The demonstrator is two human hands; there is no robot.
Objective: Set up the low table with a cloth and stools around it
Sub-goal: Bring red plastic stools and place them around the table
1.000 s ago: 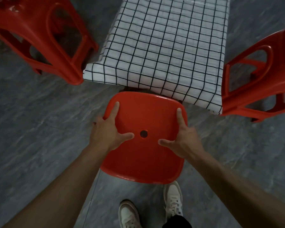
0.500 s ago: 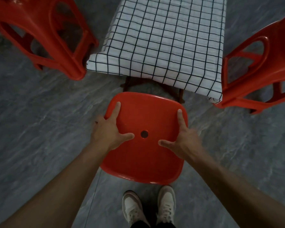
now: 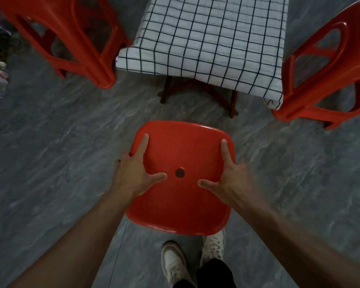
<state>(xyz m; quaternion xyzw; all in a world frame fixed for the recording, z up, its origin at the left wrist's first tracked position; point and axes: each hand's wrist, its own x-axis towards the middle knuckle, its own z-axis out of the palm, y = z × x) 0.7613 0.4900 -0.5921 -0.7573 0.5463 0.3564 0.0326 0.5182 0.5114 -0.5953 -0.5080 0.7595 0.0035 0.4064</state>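
Looks mostly done already: the checked cloth (image 3: 210, 40) is spread over the low surface, hanging past its near edge so only the dark legs (image 3: 197, 94) show under it. One red stool (image 3: 71, 38) stands at the far left corner, another (image 3: 328, 75) at the far right, both just beside the cloth. The third stool (image 3: 181, 179) is the one in hand, on the near side and apart from the surface. The left hand (image 3: 133, 175) and right hand (image 3: 231, 177) grip the seat's side edges, index fingers and thumbs spread on top, the other fingers wrapped over the rim. What's left, I'd guess, is setting this one down at the near end.
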